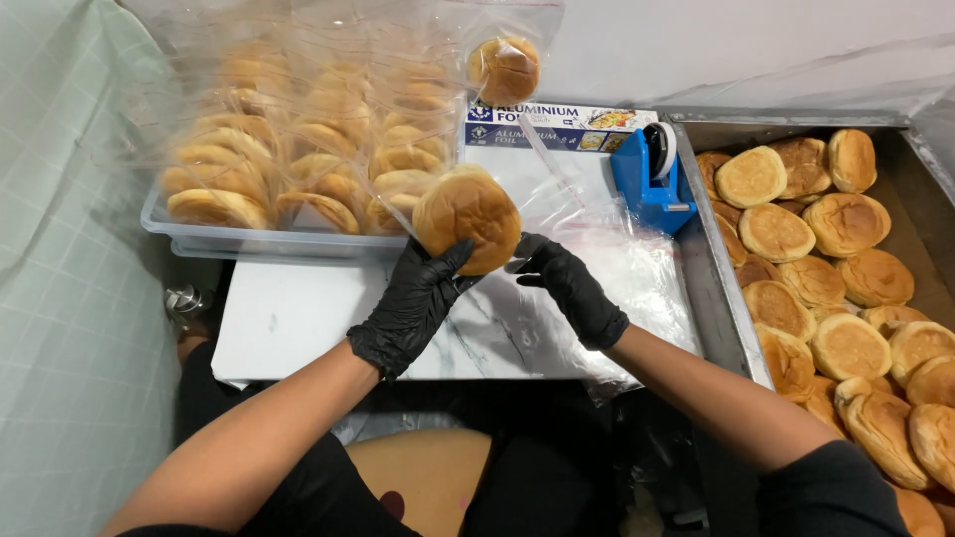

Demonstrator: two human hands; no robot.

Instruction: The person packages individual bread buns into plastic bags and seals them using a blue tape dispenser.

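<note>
Buns in clear bags (259, 159) fill the plastic tub (159, 221) at far left, stacked in rows, and I'm looking down on them from the head camera. Moving right, my left hand (413, 303), black-gloved, has its fingers curled around the lower edge of one bun (468, 219), holding it up above the white desk (288, 318), just in front of the tub. Right beside it, my right hand (572, 288) pinches the edge of a clear bag (607, 249) that lies slack over the desk, fingers pressed together on the film. Behind sits a foil box (557, 124), then a blue tape dispenser (652, 179). Farthest right, a metal tray (721, 298) holds loose buns (846, 288) piled close.

Risk as I judge it: the grip is only on the bun's bottom rim, so a tilt could drop it to the desk. The bag mouth looks limp and one pinch may not keep it open; the bun could snag the film or get squashed.
</note>
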